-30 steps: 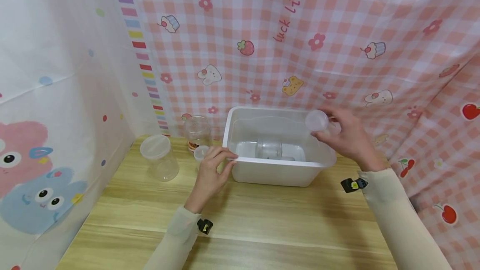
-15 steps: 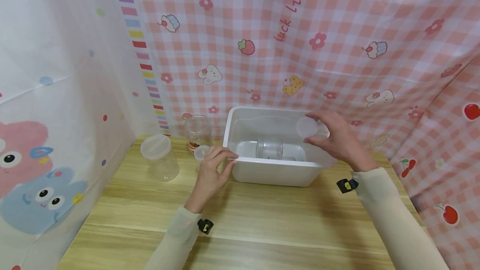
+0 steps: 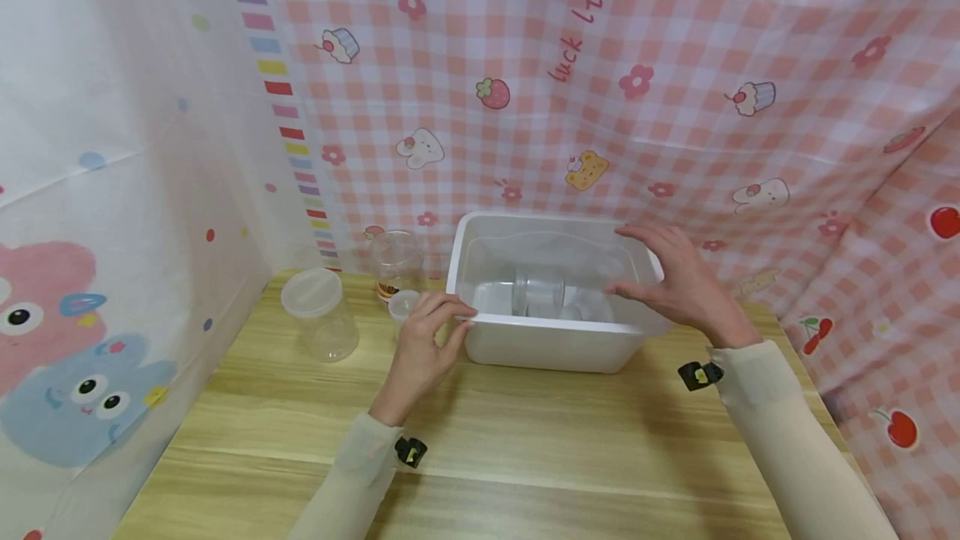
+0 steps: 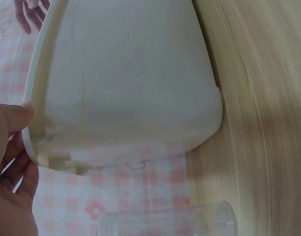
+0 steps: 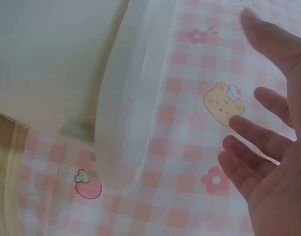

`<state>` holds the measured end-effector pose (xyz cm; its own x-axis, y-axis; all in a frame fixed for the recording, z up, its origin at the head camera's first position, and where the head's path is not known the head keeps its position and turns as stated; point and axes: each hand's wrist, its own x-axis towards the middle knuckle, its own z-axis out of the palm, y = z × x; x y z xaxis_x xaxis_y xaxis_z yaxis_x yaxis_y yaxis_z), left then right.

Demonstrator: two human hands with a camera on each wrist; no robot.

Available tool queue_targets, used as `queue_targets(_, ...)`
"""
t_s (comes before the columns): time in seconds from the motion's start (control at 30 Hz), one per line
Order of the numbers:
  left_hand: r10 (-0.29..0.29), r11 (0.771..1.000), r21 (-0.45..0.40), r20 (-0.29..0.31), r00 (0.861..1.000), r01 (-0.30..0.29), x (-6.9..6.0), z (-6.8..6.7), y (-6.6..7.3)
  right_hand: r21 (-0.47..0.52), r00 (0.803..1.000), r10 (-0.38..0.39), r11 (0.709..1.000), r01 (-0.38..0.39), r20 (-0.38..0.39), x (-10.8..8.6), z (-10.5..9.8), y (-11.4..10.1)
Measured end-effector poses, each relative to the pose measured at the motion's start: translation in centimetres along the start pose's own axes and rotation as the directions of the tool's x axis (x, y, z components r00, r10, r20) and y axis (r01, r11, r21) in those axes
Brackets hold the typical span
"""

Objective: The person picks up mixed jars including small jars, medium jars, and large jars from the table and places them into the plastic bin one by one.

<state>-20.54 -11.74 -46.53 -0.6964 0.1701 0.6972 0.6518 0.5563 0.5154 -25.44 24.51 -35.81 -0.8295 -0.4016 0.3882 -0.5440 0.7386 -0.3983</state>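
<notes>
A white plastic bin (image 3: pixel 551 348) stands on the table near the back cloth. My left hand (image 3: pixel 427 348) pinches its rim at the near left corner; in the left wrist view, the thumb (image 4: pixel 17 117) and fingers lie on either side of that rim. My right hand (image 3: pixel 682 282) is held over the bin's right end, thumb and fingers spread, with nothing between them. Inside the bin a clear jar (image 3: pixel 540 294) lies on its side. Just right of it is a small, faint translucent container (image 3: pixel 581 308), hard to make out.
To the left of the bin stand a tall clear jar with a white lid (image 3: pixel 315 298), a clear jar with a printed label (image 3: pixel 396 261) and a small lidded container (image 3: pixel 402 304), partly behind my left hand. A checked cloth (image 3: pixel 525 123) hangs directly behind.
My right hand moved left over the bin with a small translucent container, then let go; the container has dropped inside beside the jar. My left hand has stayed on the rim.
</notes>
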Motion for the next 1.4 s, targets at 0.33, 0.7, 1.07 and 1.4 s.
queue_targets(0.33,0.009,1.000,0.000,-0.007,1.000,-0.009,0.0,0.1,-0.1,0.008,0.999,0.003,1.000,-0.002,-0.051,-1.2,0.1,0.3)
queue_targets(0.7,0.019,1.000,-0.004,-0.010,1.000,-0.019,0.0,0.2,-0.1,0.023,0.995,0.013,1.000,-0.011,-0.095,-2.9,0.4,0.5)
queue_targets(1.07,0.017,1.000,0.005,-0.011,1.000,-0.017,0.1,0.2,-0.1,-0.031,0.980,-0.048,0.999,0.043,-0.194,-5.2,1.6,0.7)
queue_targets(1.4,0.010,1.000,0.001,-0.010,1.000,-0.010,0.0,0.1,0.1,-0.068,0.967,-0.076,0.996,0.061,-0.242,-7.5,3.3,0.7)
